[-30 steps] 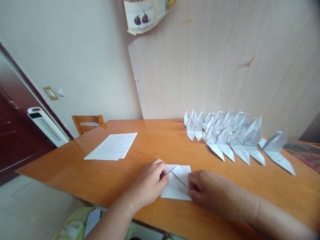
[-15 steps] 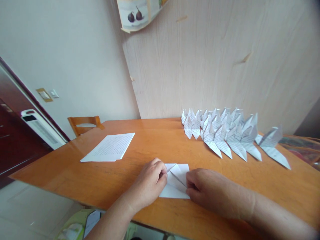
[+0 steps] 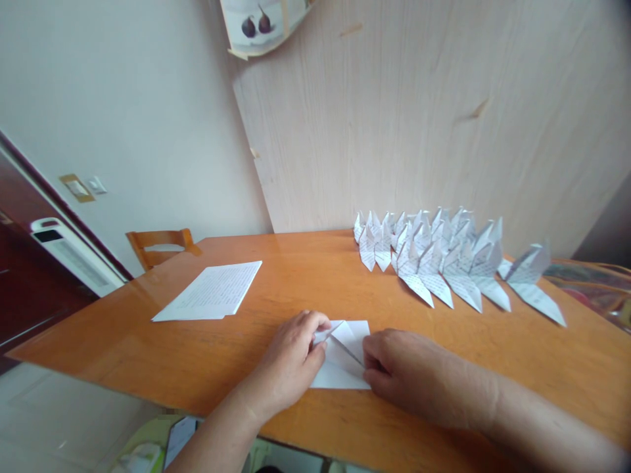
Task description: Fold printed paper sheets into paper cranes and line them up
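Observation:
A white sheet of paper (image 3: 340,373), partly folded, lies flat near the table's front edge. On it a narrow flap slants down to the right from a peak at the top. At the paper's left side is my left hand (image 3: 290,358), its thumb and forefinger curled around the edge and the flap there. My right hand (image 3: 394,361) grips the right edge between thumb and bent fingers. Both hands cover parts of the paper, so its side edges are hidden.
Several folded paper figures (image 3: 458,266) with writing stand in rows at the right back of the wooden table (image 3: 296,276). A stack of written sheets (image 3: 211,292) lies at the left. Behind it stands a wooden chair (image 3: 160,240). A phone (image 3: 180,437) shows below the table edge.
My left forefinger and thumb have spread further apart at the paper's left side. The right hand keeps its grip. The whole view has shifted slightly.

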Available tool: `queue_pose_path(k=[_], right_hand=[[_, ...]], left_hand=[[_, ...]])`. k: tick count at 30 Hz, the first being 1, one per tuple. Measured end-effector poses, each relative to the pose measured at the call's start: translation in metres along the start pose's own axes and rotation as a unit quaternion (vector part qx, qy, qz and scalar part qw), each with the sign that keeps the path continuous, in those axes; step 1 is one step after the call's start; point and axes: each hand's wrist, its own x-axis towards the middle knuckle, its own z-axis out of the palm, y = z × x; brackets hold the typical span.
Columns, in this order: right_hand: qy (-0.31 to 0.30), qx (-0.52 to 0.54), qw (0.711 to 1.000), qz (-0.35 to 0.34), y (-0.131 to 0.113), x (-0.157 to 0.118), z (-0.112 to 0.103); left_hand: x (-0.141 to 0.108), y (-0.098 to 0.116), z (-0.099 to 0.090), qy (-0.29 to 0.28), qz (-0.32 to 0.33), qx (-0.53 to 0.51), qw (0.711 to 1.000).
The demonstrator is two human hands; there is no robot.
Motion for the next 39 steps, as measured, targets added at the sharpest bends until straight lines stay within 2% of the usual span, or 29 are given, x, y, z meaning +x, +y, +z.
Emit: queue_pose_path(k=[5,12,21,30,39], right_hand=[[0.007,0.007,1.000,-0.007,0.003,0.001,0.004],[-0.005,0.026,1.000,-0.011,0.008,0.000,0.002],[-0.008,0.113,0.994,-0.005,0.018,0.010,0.004],[-0.001,0.108,0.994,-0.013,0.025,0.014,0.012],[-0.013,0.122,0.992,-0.021,0.024,0.011,0.007]], left_hand=[[-0.001,0.001,-0.002,-0.030,0.040,-0.014,0.999],[-0.001,-0.002,-0.001,-0.042,0.049,0.000,0.998],[-0.001,-0.004,0.001,-0.041,0.054,0.020,0.997],[-0.001,-0.006,0.002,-0.035,0.055,0.033,0.997],[0.000,-0.006,0.004,-0.026,0.060,0.028,0.997]])
